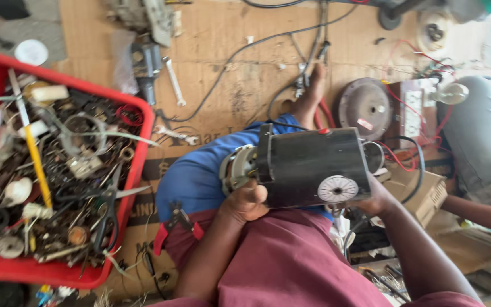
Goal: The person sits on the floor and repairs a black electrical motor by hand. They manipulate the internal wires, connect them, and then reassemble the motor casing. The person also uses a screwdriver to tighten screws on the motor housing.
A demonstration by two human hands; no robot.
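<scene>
Motor (313, 167), black and boxy, sits at frame centre, held over the lap above blue trousers (197, 176) and a maroon shirt (279, 261). Its open end, with pale metal parts, faces 9 o'clock. A white ribbed disc (337, 189) shows on its near face; a small red button is on the top edge.

Left hand (246, 202) is at 7 o'clock of the motor, curled closed against the open end, thumb up on the casing. Right hand (377, 200) is at 4 o'clock of the motor, wrapped round the far end; its fingers are mostly hidden behind the casing, so the grip is only partly seen.

Red tray (142, 150) lies at 9 o'clock of the frame, on cardboard (228, 51). It is heaped with small scrap: a yellow-handled tool (39, 167), black scissors (106, 213), white plastic knobs, washers, springs, wire ends, metal rings. The contents reach nearly to the rim.

Red-handled pliers (173, 224) lie at 7 o'clock of the motor, just beside the knee. A wrench (174, 82) rests at 11 o'clock on the cardboard. A grey round plate (365, 108) stands at 1 o'clock, red wires running off it. A cardboard box (424, 193) sits at 3 o'clock, touching the right wrist area. Another person's grey-clad leg (484, 131) is at the right edge.
</scene>
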